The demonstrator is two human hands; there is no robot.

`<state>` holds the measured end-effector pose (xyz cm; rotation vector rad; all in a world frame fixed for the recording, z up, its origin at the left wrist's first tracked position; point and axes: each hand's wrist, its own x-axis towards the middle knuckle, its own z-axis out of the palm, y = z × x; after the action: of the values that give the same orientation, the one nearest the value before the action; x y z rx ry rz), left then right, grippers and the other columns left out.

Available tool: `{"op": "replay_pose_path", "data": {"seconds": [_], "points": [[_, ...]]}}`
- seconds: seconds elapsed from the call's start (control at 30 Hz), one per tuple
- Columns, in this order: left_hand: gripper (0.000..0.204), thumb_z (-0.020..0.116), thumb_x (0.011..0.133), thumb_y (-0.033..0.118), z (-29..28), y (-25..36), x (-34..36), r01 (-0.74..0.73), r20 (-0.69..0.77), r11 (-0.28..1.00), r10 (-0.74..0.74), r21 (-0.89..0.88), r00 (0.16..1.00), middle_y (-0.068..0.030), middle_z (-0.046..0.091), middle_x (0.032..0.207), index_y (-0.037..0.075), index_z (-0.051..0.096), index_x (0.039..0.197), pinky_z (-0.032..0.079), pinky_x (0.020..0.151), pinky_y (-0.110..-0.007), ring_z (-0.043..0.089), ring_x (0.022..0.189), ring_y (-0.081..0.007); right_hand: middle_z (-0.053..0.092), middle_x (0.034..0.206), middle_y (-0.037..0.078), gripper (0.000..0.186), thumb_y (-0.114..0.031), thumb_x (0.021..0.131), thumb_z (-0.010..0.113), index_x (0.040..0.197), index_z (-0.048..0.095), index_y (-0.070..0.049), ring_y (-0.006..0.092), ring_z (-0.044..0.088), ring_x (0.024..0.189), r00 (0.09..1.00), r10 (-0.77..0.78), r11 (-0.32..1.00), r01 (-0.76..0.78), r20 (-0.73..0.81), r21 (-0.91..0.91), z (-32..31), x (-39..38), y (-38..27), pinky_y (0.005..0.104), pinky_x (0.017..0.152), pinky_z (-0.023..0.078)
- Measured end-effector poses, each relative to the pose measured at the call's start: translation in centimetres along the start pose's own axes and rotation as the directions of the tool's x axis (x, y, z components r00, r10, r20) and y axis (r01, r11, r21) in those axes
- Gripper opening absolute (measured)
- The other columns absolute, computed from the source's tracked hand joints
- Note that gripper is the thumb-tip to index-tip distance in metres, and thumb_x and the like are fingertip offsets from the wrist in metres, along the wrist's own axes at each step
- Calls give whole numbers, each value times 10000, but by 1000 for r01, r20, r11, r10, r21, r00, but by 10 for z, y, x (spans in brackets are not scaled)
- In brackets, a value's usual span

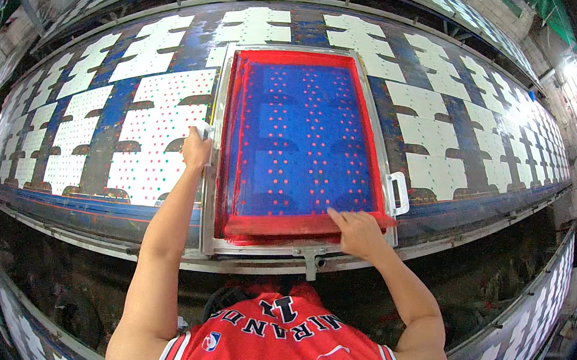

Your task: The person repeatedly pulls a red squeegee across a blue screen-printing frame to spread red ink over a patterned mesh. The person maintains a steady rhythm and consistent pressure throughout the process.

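Note:
A screen-printing frame [372, 129] with a blue mesh [303, 110] lies on the long table in front of me. Red ink borders the mesh, and small pinkish-red dots run down it in columns. My left hand [196, 150] is closed round a white handle [202, 128] on the frame's left side. At the frame's near end, my right hand [357, 233] grips the right part of a red-coated squeegee [276, 229], which lies across the mesh and looks slightly blurred. A second white handle [398, 194] sticks out from the frame's right side, untouched.
White cut fabric pieces [169, 106] lie in rows along the dark table; those to the left carry red and green dots. A metal rail [438, 243] runs along its near edge, with a bracket [310, 264] below the frame. More tables with white pieces stand beyond and behind me.

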<state>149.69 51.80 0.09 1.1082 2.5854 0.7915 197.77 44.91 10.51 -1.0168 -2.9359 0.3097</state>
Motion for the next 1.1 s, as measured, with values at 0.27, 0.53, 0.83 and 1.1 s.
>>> {"op": "replay_pose_path", "data": {"seconds": [0.27, 0.53, 0.83, 1.1], "points": [[509, 693, 827, 202, 4, -5, 3, -37, -2, 999, 37, -20, 999, -321, 711, 1012, -34, 525, 1245, 533, 887, -543, 701, 982, -483, 766, 1039, 143, 434, -157, 691, 665, 1110, 754, -91, 304, 749, 898, 989, 142, 990, -142, 42, -13, 12, 39, -20, 477, 773, 598], [446, 656, 855, 177, 2, -9, 5, -38, 68, 997, 43, -66, 997, -326, 704, 1058, -40, 507, 1215, 531, 917, -555, 693, 1025, -482, 762, 863, 139, 350, -232, 669, 668, 992, 794, -178, 344, 745, 776, 979, 190, 980, -184, 75, -75, -3, 37, -25, 515, 706, 592], [502, 677, 842, 212, 5, -7, 6, 8, 60, 998, -5, -66, 998, -327, 703, 1065, -27, 507, 1250, 531, 903, -557, 691, 1018, -496, 729, 866, 117, 275, -135, 641, 676, 903, 665, -53, 304, 728, 802, 966, 78, 996, -87, -248, -25, 47, 31, -60, 437, 672, 589], [519, 673, 843, 204, 2, -2, 2, 12, 46, 999, -10, -38, 999, -324, 707, 1028, -31, 504, 1274, 529, 880, -562, 691, 987, -498, 727, 803, 155, 180, -146, 670, 678, 827, 670, -59, 331, 728, 712, 924, 226, 963, -261, -308, -75, 51, 125, -15, 465, 603, 585]]}}
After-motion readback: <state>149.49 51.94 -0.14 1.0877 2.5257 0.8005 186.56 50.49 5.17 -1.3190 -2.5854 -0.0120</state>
